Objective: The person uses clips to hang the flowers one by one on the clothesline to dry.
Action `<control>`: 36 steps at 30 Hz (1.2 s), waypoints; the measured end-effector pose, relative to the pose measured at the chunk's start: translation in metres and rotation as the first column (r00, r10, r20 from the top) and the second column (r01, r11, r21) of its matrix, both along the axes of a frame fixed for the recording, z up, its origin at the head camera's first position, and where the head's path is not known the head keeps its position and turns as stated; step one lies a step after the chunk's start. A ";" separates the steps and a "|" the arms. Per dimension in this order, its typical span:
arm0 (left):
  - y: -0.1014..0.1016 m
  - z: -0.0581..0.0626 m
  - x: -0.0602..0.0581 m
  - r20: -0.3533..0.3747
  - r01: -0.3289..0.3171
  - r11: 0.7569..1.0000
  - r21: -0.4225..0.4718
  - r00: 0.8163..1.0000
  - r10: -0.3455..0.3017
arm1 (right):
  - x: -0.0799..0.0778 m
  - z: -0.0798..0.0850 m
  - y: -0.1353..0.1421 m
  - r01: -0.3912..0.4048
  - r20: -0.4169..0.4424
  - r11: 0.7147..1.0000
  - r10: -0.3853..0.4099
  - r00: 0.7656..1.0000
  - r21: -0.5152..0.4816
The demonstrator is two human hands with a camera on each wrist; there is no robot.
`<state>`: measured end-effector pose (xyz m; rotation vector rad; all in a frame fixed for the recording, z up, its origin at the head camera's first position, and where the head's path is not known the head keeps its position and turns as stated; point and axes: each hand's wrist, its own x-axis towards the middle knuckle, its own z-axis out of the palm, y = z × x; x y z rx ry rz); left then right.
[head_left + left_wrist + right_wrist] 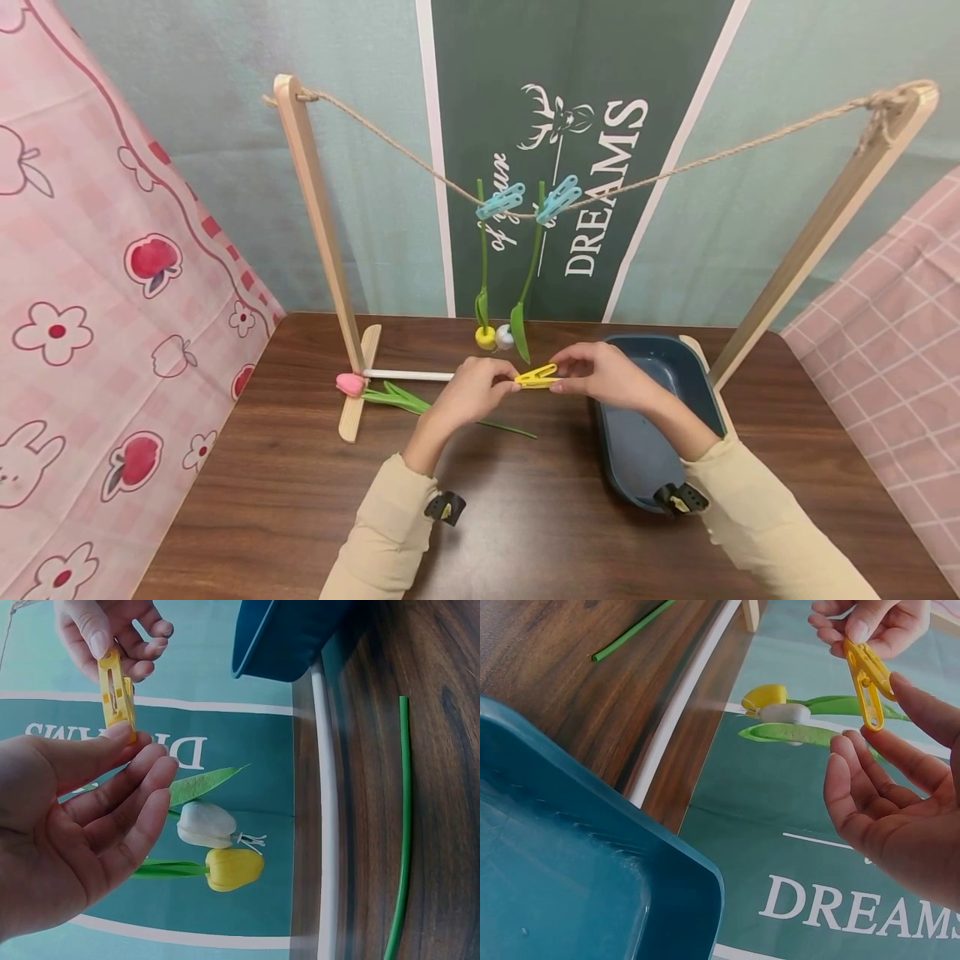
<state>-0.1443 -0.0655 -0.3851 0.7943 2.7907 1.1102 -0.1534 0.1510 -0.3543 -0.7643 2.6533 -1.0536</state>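
Observation:
A yellow clothespin [536,377] is held between my two hands above the table. My left hand [474,388] pinches its jaw end between thumb and forefinger. With thumb and forefinger my right hand [606,377] grips the two handle ends, which stand apart in the right wrist view. Just behind the hands, a yellow tulip [235,870] and a white tulip [206,824] hang head down. Two light blue clothespins [500,202] fix their stems to a rope [405,150]. Under my left hand a pink tulip [350,384] lies on its side, its stem partly hidden by the hand.
The rope sags between two wooden posts [318,217], joined low down by a white rod [408,376]. A dark blue basin [637,450] stands on the wooden table [525,533] beneath my right forearm. Curtains with prints hang behind and at the sides.

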 end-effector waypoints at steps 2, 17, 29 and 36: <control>0.000 0.000 0.000 -0.002 0.000 1.000 0.000 1.000 0.000 | 0.000 0.000 0.000 0.000 -0.004 1.000 0.000 1.000 0.001; 0.000 0.000 0.000 0.005 0.003 1.000 0.002 1.000 -0.003 | 0.001 0.000 -0.001 0.002 -0.023 1.000 -0.002 1.000 -0.012; 0.000 -0.002 0.000 0.004 0.006 1.000 0.001 1.000 -0.006 | 0.002 0.002 -0.005 0.026 -0.060 1.000 -0.026 0.998 -0.007; 0.000 -0.002 0.000 0.012 0.010 1.000 0.013 1.000 -0.011 | 0.002 0.002 -0.007 0.041 -0.088 0.999 -0.042 0.995 -0.015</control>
